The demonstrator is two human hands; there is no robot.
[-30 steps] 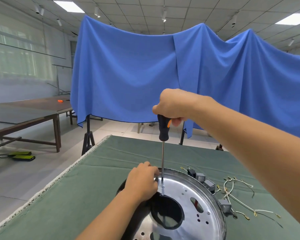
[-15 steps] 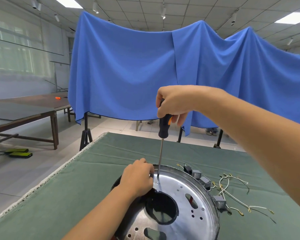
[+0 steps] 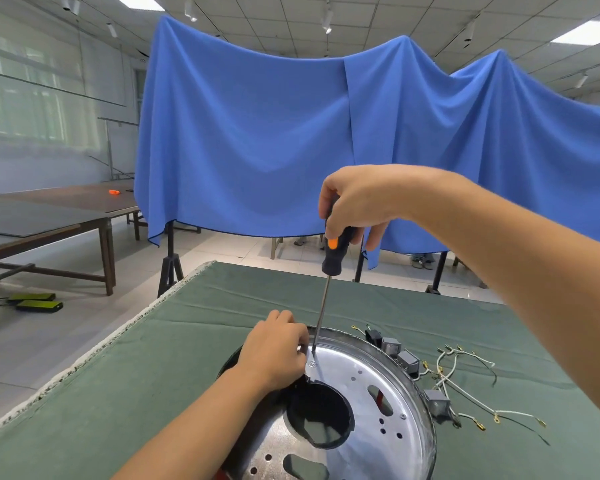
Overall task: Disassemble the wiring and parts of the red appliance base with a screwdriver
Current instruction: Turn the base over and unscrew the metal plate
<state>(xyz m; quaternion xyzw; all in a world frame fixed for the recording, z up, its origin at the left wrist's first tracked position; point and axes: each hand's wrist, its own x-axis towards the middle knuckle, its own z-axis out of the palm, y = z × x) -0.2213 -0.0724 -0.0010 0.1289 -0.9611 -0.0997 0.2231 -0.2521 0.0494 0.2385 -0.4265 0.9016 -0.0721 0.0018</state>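
Head view, right hand [image 3: 355,202]: raised above the table, fingers curled round the top of the screwdriver handle, thumb on its left side.
Head view, screwdriver [image 3: 334,252]: black handle with an orange patch, nearly upright, leaning slightly left toward the tip; the thin metal shaft runs down to the plate, its tip right beside the left fingers.
Head view, left hand [image 3: 274,353]: rests on the far-left part of the plate, fingers curled and bunched at the screwdriver tip; what they pinch, if anything, cannot be told.
Head view, appliance base [image 3: 368,393]: near centre of the table, cut off by the lower edge; a shiny round metal plate with small holes, slots and a large dark round opening; a screw head sits just near of the tip.
Head view, grey blocks [image 3: 407,362]: set along the plate's right rim.
Head view, white wires [image 3: 465,393]: loose on the cloth right of the base, with small metal terminals.
Head view, green cloth [image 3: 118,393]: covers the table.
Head view, blue sheet [image 3: 257,133]: hangs across the far side.
Head view, wooden table [image 3: 49,216]: far left.
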